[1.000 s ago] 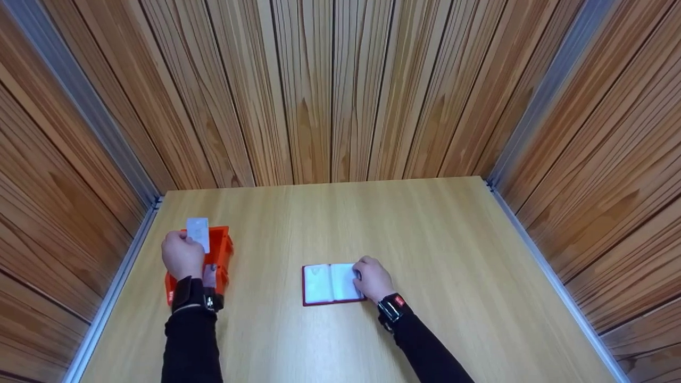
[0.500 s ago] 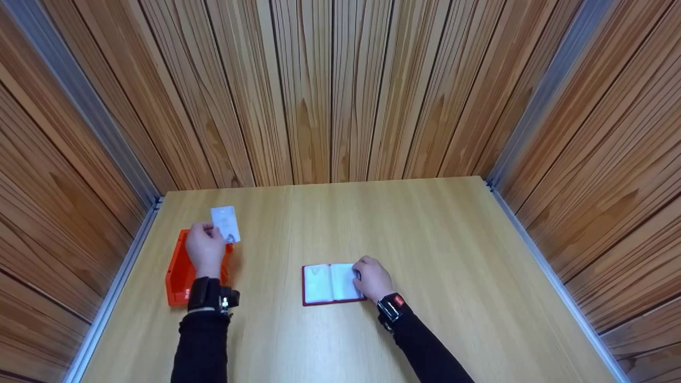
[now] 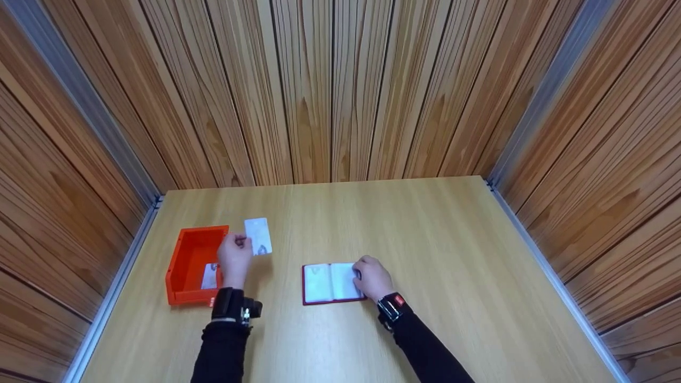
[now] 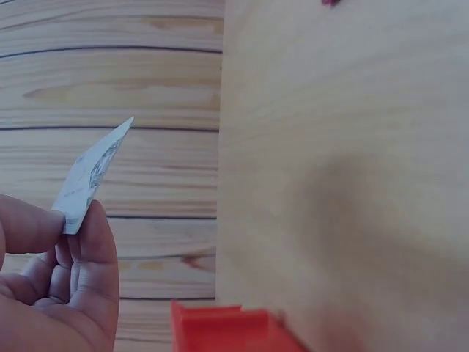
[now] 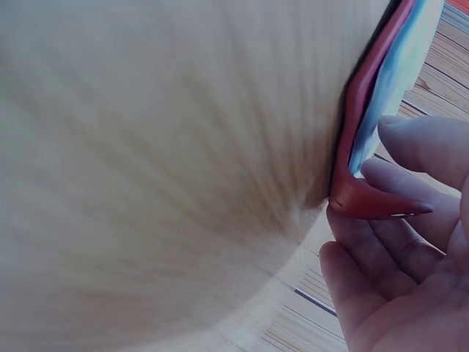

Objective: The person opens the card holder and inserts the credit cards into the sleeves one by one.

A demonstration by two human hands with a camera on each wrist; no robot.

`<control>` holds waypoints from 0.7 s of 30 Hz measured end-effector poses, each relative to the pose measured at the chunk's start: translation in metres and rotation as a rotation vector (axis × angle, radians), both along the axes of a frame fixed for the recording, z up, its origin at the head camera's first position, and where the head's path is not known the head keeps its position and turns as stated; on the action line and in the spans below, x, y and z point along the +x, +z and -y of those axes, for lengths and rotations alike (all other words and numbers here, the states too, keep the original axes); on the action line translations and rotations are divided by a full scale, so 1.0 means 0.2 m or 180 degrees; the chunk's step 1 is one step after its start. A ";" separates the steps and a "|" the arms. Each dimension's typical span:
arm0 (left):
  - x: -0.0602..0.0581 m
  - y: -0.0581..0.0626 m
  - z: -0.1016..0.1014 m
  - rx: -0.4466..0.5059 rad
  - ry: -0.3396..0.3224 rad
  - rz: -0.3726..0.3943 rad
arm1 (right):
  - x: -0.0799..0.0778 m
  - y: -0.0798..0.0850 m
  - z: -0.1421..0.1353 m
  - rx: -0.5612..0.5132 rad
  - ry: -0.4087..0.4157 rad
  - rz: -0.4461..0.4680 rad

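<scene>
My left hand [image 3: 235, 260] pinches a small white card [image 3: 258, 235] by its edge, between thumb and fingers. Held up above the table, the card [image 4: 84, 176] has a grey printed figure near one edge. On the table lies a small red-covered booklet [image 3: 318, 285], open flat with pale, glossy pages like a card holder. My right hand [image 3: 374, 277] holds it by its right side. In the right wrist view the thumb lies on the pages and the fingers go round the bent red cover [image 5: 370, 204].
An orange-red bin [image 3: 186, 297] stands at the left, beside my left hand. Another card [image 3: 209, 275] lies inside it, partly hidden by that hand. Wooden plank walls [image 3: 351, 90] enclose the table [image 3: 436, 229] at the back and both sides.
My left hand has lifted the card away from over the bin and moved right with it, uncovering the bin's inside. The right hand and booklet stay in place.
</scene>
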State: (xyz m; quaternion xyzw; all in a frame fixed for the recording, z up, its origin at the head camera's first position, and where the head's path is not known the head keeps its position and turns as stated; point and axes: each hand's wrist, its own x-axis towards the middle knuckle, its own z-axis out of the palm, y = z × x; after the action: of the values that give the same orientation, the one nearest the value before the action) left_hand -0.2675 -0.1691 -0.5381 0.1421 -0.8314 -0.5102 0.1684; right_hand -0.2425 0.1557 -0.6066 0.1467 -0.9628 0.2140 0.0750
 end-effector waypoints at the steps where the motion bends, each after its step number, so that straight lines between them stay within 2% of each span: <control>1: 0.00 0.00 -0.01 0.0025 -0.0005 0.0010 | 0.00 0.00 0.00 -0.0001 0.0009 -0.0012; 8: 0.02 -0.04 -0.11 0.0229 -0.0104 0.0089 | 0.00 0.00 -0.01 -0.0102 0.0002 0.0041; 13: 0.04 -0.04 -0.20 0.0300 -0.0220 0.0013 | 0.00 0.01 -0.01 -0.0264 -0.0049 0.0112; 17: 0.06 -0.05 -0.27 0.0351 -0.0297 -0.0057 | -0.01 0.05 0.01 -0.0634 -0.0068 0.0079; 21: 0.07 -0.04 -0.34 0.0422 -0.0364 -0.0163 | -0.03 0.11 0.04 -0.1348 -0.0029 0.0133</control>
State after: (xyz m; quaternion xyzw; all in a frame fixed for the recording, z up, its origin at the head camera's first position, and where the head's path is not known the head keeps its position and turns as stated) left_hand -0.2528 -0.1011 -0.5466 0.0922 -0.7979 -0.5764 0.1503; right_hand -0.2475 0.1468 -0.5839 0.1188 -0.8984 0.4142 0.0852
